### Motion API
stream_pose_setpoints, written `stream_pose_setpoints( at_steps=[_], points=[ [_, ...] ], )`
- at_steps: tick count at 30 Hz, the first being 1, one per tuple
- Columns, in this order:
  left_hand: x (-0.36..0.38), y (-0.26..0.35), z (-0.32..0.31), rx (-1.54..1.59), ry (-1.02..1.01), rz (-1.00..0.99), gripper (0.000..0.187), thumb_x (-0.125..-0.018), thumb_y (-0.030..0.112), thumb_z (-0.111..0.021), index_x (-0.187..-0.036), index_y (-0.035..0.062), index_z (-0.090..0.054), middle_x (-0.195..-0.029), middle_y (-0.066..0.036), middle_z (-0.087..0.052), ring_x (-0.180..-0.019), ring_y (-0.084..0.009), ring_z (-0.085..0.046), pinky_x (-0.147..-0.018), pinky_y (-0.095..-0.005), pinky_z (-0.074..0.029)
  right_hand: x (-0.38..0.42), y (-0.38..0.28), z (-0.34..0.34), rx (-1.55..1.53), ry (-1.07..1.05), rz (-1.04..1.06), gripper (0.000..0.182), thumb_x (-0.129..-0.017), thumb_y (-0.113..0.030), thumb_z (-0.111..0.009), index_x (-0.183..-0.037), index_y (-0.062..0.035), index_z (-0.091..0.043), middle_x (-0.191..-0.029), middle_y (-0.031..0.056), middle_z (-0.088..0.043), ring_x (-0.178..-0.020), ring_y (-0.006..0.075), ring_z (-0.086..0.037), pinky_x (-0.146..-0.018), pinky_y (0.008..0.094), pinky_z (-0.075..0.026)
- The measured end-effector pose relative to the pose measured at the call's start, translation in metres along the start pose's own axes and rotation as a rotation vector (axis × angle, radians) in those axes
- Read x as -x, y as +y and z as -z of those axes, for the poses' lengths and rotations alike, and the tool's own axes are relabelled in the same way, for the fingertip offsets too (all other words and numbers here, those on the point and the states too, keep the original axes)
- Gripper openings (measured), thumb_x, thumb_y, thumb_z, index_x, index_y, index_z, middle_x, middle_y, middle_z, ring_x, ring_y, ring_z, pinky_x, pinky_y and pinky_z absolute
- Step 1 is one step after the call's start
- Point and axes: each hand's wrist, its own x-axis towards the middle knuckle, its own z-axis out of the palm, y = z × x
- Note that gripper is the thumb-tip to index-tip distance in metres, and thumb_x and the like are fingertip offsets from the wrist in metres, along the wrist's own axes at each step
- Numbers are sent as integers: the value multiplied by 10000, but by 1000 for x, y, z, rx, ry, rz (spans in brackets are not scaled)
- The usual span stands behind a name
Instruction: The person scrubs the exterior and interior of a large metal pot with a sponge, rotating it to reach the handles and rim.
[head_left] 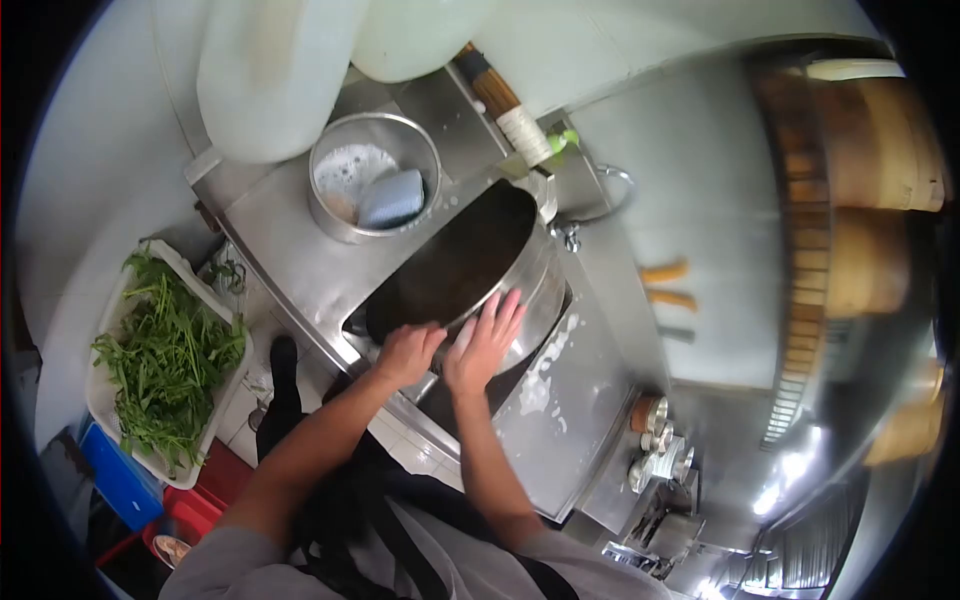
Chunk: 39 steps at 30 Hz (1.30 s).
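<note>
A large metal pot (538,285) lies tilted in the sink opening of the steel counter, its dark inside facing up and to the left. At the pot's near rim, my left hand (410,353) is closed with the fingers curled over the edge. Beside it, my right hand (484,345) rests flat against the pot's shiny outer wall, fingers stretched and spread. Behind the pot, a round steel pot (322,212) on the counter holds foamy water and a bluish-grey cloth or pad (392,198).
A bamboo brush (505,105) leans behind the sink near the faucet (568,236). Foam (538,390) spots the steel counter on the right. At the left, a white crate (103,395) holds leafy greens (175,360). Whitish containers (270,80) stand at the back.
</note>
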Motion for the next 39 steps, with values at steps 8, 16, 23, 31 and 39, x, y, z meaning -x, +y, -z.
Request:
stream_pose_setpoints(
  at_steps=[8, 16, 23, 31, 39],
  points=[
    [4, 6, -14, -38, 65, -44, 327, -981, 325, -450, -845, 58, -579, -773, -216, -637, -773, -473, -601, -654, -556, -470, -105, 41, 0, -73, -65, -40, 498, -956, -186, -405, -1440, -66, -412, -1504, 189, -371, -1402, 410, -297, -1148, 508, -216],
    [-3, 7, -4, -38, 107, -64, 305, -972, 272, -453, -840, 29, -583, -756, -227, -625, -759, -475, -591, -648, -545, -453, -108, 65, 6, -92, -147, -113, 481, -977, -215, -398, -1425, -43, -420, -1515, 195, -345, -1410, 392, -290, -1136, 520, -235],
    [-5, 5, -6, -122, 101, -30, 342, -987, 316, -427, -865, 43, -593, -781, -229, -632, -784, -477, -592, -674, -552, -458, -60, 27, 11, -66, 28, 5, 504, -935, -181, -476, -1413, -30, -419, -1521, 212, -315, -1398, 423, -291, -1125, 552, -238],
    [3, 2, -10, -66, 98, -95, 348, -984, 300, -433, -815, 27, -567, -748, -234, -614, -765, -480, -587, -648, -548, -445, -157, 105, 2, -300, -290, -382, 426, -963, -220, -419, -1316, 3, -504, -1405, 245, -462, -1327, 392, -410, -1098, 447, -330],
    [10, 2, -14, -97, 89, -114, 269, -945, 209, -450, -794, 12, -553, -724, -238, -582, -748, -478, -571, -629, -536, -423, -47, 50, 21, 70, -10, 60, 471, -968, -265, -430, -1385, -50, -477, -1459, 225, -397, -1346, 431, -364, -1093, 501, -321]
  ],
)
